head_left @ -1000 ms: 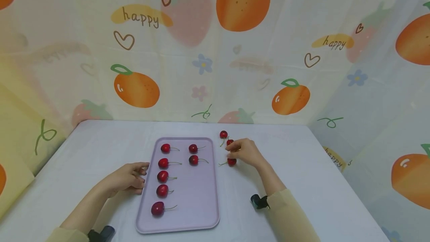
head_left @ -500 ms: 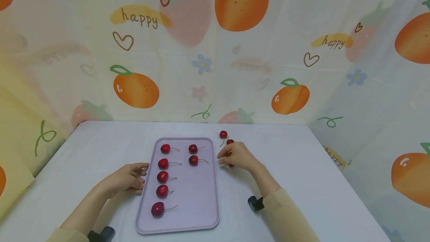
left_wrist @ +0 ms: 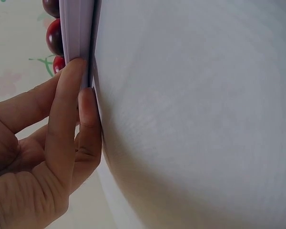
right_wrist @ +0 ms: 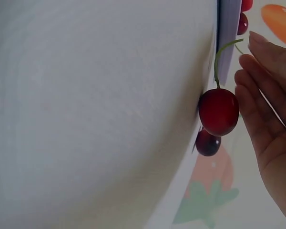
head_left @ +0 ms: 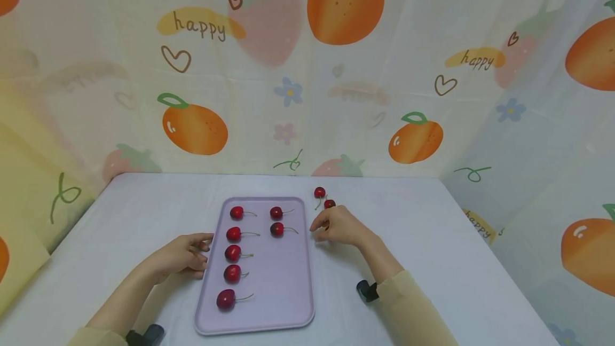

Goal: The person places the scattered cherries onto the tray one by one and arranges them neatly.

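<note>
My left hand (head_left: pixel 180 255) rests at the left edge of a pale purple tray (head_left: pixel 269 292), fingertips against the rim. In the left wrist view these fingers (left_wrist: pixel 66 95) look loosely bent, touching the tray's side. Over the white table, just right of the tray, my right hand (head_left: pixel 342 226) hovers with loosely bent fingers. A red cherry (right_wrist: pixel 219 112) with a curved green stem lies beneath it, hidden in the head view. The stem's tip appears close to the fingertips (right_wrist: pixel 255 38); the fingers are not closed round the cherry.
Several cherries stand in a left column on the tray, such as this cherry (head_left: pixel 233 253); two more, including this upper cherry (head_left: pixel 276 212), form a right column. Beyond my right hand, a far cherry (head_left: pixel 319 192) and a nearer cherry (head_left: pixel 329 204) lie on the table (head_left: pixel 408 218).
My right hand has come left and a little nearer, from beside the far cherries to over the nearest loose cherry, which it now covers. My left hand and the tray stay put.
</note>
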`<act>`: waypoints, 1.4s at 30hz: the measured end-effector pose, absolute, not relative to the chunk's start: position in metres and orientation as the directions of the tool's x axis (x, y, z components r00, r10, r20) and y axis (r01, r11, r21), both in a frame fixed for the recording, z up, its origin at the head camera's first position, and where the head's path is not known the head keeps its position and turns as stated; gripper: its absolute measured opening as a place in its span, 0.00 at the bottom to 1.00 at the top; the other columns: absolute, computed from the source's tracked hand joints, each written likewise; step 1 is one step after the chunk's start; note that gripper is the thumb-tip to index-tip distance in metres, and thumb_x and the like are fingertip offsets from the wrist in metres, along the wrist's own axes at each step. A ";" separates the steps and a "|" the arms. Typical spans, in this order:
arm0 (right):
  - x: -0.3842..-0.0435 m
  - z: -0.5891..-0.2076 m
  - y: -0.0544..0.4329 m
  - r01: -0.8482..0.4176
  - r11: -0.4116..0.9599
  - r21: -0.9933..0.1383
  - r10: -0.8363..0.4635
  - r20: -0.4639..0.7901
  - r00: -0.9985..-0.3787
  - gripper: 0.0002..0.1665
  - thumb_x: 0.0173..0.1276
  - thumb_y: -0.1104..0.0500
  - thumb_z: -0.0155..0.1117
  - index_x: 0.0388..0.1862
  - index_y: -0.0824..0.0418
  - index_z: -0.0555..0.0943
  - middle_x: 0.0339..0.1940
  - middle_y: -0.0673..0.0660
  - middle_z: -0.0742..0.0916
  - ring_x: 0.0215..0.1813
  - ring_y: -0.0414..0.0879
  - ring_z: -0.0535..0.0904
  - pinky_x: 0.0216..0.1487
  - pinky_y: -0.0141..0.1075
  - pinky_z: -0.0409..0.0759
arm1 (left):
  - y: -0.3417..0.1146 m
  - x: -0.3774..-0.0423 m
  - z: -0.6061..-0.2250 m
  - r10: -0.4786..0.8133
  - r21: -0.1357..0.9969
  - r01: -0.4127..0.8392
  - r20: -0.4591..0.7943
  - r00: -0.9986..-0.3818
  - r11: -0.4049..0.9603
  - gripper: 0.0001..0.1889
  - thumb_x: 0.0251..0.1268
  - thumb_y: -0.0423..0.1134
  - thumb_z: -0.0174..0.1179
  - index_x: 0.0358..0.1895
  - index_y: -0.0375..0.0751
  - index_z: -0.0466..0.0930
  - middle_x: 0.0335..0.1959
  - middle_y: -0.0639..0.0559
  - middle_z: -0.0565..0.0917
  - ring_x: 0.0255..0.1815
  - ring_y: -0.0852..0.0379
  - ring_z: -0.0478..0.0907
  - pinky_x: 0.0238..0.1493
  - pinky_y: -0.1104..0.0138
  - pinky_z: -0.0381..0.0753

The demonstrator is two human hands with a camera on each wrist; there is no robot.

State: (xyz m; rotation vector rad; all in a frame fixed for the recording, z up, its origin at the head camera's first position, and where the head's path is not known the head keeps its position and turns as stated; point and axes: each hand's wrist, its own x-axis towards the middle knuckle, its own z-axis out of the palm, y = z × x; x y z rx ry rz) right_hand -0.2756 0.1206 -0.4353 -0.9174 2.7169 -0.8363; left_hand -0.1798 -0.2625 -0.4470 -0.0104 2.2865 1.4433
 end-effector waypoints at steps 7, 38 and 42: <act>-0.277 -0.439 0.121 -0.547 0.654 -0.522 -0.631 0.022 -0.776 0.08 0.52 0.63 0.76 0.32 0.53 0.90 0.34 0.48 0.91 0.36 0.39 0.79 0.37 0.26 0.79 | -0.262 -0.179 -0.446 0.214 0.858 -0.239 -0.365 -0.906 0.455 0.40 0.58 0.23 0.58 0.74 0.23 0.51 0.58 0.29 0.68 0.41 0.55 0.75 0.39 0.65 0.90; -0.282 -0.441 0.152 -0.305 0.675 -0.672 -0.475 -0.079 -0.877 0.14 0.51 0.60 0.79 0.38 0.59 0.89 0.32 0.53 0.91 0.31 0.38 0.83 0.35 0.30 0.83 | -0.261 -0.179 -0.447 0.207 0.859 -0.241 -0.364 -0.908 0.451 0.41 0.55 0.23 0.59 0.74 0.24 0.53 0.57 0.31 0.69 0.42 0.54 0.74 0.39 0.65 0.90; -0.282 -0.441 0.153 -0.265 0.681 -0.683 -0.449 -0.104 -0.887 0.15 0.50 0.59 0.80 0.38 0.59 0.89 0.32 0.53 0.91 0.31 0.39 0.84 0.35 0.30 0.83 | -0.261 -0.179 -0.447 0.204 0.857 -0.241 -0.364 -0.909 0.456 0.41 0.55 0.23 0.59 0.74 0.24 0.53 0.56 0.31 0.69 0.42 0.54 0.74 0.39 0.65 0.90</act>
